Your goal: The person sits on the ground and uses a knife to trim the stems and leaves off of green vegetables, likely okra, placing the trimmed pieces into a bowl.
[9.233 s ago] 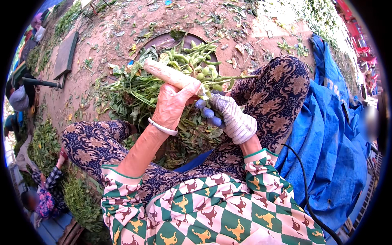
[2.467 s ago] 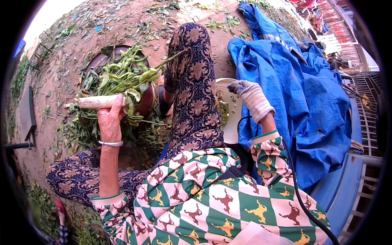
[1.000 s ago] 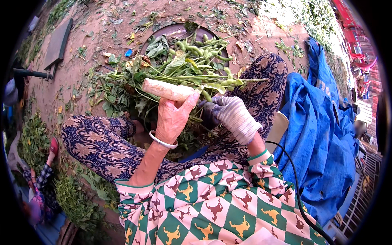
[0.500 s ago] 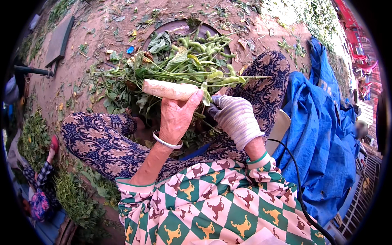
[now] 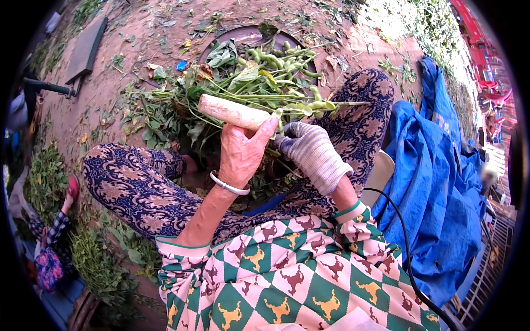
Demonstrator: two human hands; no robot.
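Observation:
My bare left hand (image 5: 243,151) is closed on a thick, pale, rod-shaped piece (image 5: 229,111), perhaps a wooden handle. The piece juts out to the left over leafy stalks. Close to my left thumb tip is a green bean pod (image 5: 279,117). My right hand (image 5: 314,154), in a striped knit glove, is closed just right of the pod; what its fingers grip is hidden. Bean stalks (image 5: 187,105) with leaves and pods lie in front of both hands. Beyond them, plump green pods (image 5: 276,62) rest in a round dark tray (image 5: 248,33).
A crumpled blue tarp (image 5: 430,182) lies to my right, with a black cable (image 5: 397,218) beside it. Patterned trouser legs (image 5: 138,182) frame the stalks. Another person (image 5: 52,259) is at the far left near heaped greens (image 5: 102,265). A dark flat panel (image 5: 88,49) stands upper left.
Both hands and the pale piece have shifted slightly to the right in view. The pale piece tilts a little more, and the pod beside my left thumb shows less.

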